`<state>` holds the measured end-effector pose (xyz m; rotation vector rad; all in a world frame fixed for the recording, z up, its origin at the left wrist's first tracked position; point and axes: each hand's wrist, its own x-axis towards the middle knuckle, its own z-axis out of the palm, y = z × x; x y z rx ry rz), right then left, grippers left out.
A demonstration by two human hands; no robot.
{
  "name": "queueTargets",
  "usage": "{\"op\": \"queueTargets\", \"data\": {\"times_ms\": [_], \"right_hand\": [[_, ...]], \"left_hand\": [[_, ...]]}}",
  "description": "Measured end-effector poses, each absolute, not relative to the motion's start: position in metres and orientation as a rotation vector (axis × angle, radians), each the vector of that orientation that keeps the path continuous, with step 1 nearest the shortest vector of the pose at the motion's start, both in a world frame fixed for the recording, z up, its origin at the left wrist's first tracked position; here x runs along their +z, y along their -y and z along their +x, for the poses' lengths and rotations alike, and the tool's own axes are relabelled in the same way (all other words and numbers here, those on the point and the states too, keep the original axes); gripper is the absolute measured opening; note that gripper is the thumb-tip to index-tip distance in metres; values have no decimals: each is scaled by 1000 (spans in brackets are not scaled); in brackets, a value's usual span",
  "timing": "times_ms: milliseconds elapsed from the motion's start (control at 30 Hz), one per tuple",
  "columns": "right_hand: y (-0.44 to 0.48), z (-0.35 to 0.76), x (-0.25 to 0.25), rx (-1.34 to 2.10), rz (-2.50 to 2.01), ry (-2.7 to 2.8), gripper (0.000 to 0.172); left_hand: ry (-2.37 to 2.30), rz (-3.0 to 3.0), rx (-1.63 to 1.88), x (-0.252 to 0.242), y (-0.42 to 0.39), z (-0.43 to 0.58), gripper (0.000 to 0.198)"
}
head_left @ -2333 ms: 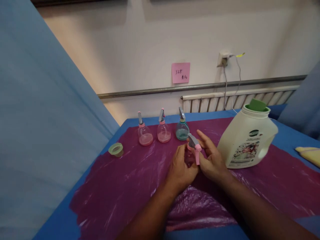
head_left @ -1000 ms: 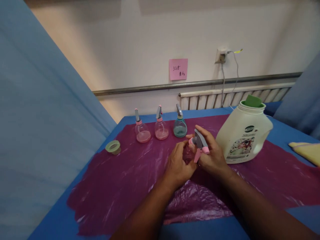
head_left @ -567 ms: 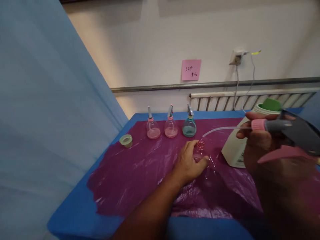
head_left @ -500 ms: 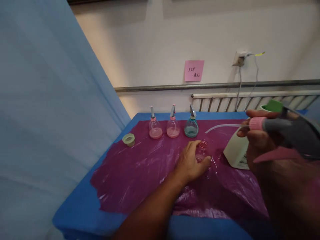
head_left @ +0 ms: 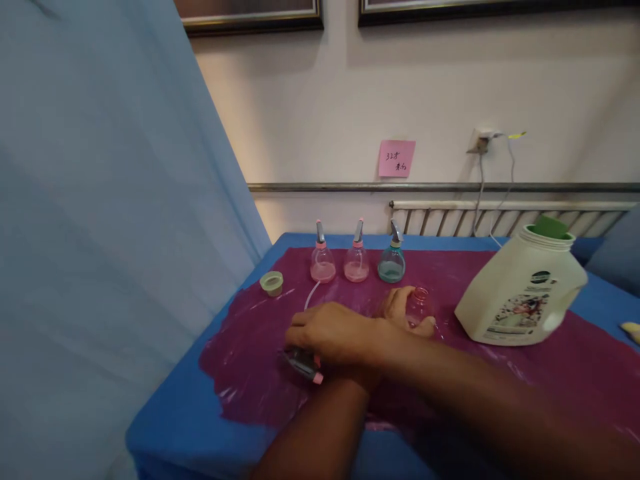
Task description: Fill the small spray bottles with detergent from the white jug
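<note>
My left hand (head_left: pixel 400 310) is wrapped round a clear pink bottle (head_left: pixel 419 303) with an open neck, standing on the purple plastic sheet (head_left: pixel 250 347). Crossing over my left forearm, my right hand (head_left: pixel 325 333) grips a grey and pink spray head (head_left: pixel 303 365) low over the sheet. Its thin dip tube points up and away beyond my fingers. Behind stand two pink spray bottles, one on the left (head_left: pixel 323 265) and one beside it (head_left: pixel 357 265), and a teal spray bottle (head_left: pixel 391 265), each with some liquid in the bottom.
A large cream jug (head_left: pixel 520 293), uncapped with something green in its mouth, stands right of my left hand. A pale green cap (head_left: pixel 271 283) lies at left. A blue curtain (head_left: pixel 125 200) hangs beside the table; a yellow object (head_left: pixel 631 330) sits at the right edge.
My right hand has swung from the right across to the left over my left arm, carrying the spray head. The left hand keeps hold of the bottle. The view has tilted up slightly.
</note>
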<state>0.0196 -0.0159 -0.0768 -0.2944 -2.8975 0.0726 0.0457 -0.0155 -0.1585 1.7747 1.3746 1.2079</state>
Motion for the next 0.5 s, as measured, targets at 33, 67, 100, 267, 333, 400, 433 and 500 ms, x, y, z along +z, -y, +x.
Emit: {"op": "queueTargets", "data": {"times_ms": [33,67,100,267,333,400,433,500], "right_hand": [[15,8,-80,47,-281,2985,14],[15,-2,-82,21,-283,3065,15],[14,-10,-85,2,-297,3132,18],[9,-25,-89,44,-417,3218,25],[7,-21,-87,84,-448,3223,27],[5,-16,-84,121,-471,3227,28],[4,-15,-82,140,-484,3222,28],[1,-13,-81,176,-532,3201,27]], "left_hand": [[-1376,1820,1185,-162,14,44,74],[-1382,1843,1167,-166,13,43,73],[-1380,1863,1150,-169,11,42,72],[-1359,1895,1135,-173,6,42,69],[-1335,1902,1148,-171,6,41,67],[-1307,1917,1166,-169,6,39,66],[-1302,1923,1174,-168,6,39,65],[-1302,1934,1188,-167,5,38,64]]}}
